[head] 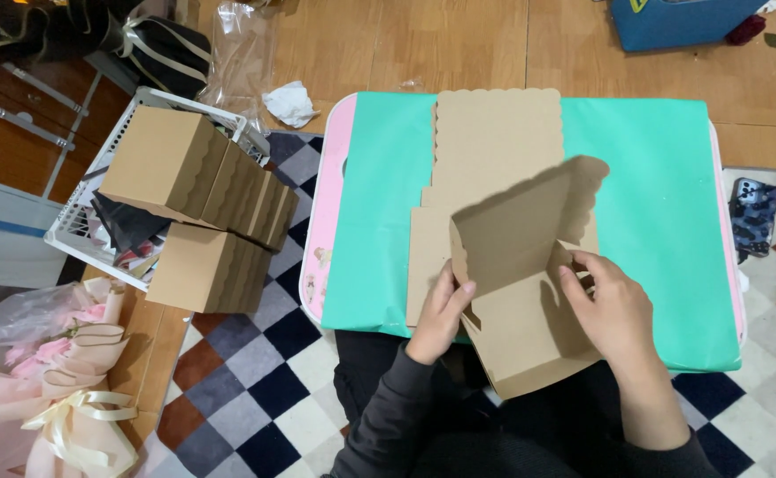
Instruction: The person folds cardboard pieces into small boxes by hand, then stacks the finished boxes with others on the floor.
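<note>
A flat brown cardboard box blank [512, 265] with scalloped edges lies partly folded at the near edge of a small table. My left hand [443, 312] grips its left side flap, thumb on the inside. My right hand [607, 305] pinches the right side flap, which is bent upward. The back panel of this blank stands raised between my hands. A second flat blank [494, 142] lies beneath it, reaching toward the table's far edge.
The table is covered with a teal sheet [662, 195]. Left of it, several folded brown boxes [197, 199] are stacked on a white wire basket [78, 221]. A pink bouquet [60, 372] lies at lower left, a phone [753, 215] at right.
</note>
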